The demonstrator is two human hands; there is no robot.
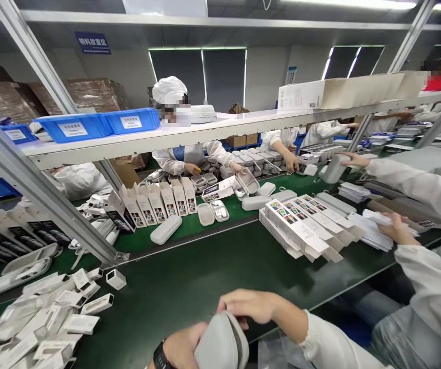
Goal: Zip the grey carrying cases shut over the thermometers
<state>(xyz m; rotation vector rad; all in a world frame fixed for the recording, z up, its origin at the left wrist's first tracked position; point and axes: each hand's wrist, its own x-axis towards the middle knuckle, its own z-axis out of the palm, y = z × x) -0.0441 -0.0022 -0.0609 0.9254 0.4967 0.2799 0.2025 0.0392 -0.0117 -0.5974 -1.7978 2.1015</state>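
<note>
Grey case [213, 344] is sitting nearest the camera, bottom centre, between both hands; can't tell if it's resting on anything below. Green bench [182, 279] is stretching away behind it. Heap of small white boxes [80, 324] is covering the bench's left end, so I'd be keeping the left elbow away from it. Printed cartons [301, 228] are lying stacked beyond the right forearm, well apart from the case. Right hand [253, 306] is curling its fingers over the case's far end; can't tell whether it's pinching a zip pull. Left hand [184, 344] is gripping the case's left side, fingertips hidden. Side seam [239, 341] is gaping on the right. My read: left should be bracing without squashing the shell, right should be staying lined up with the seam, fingertips off its edges.
</note>
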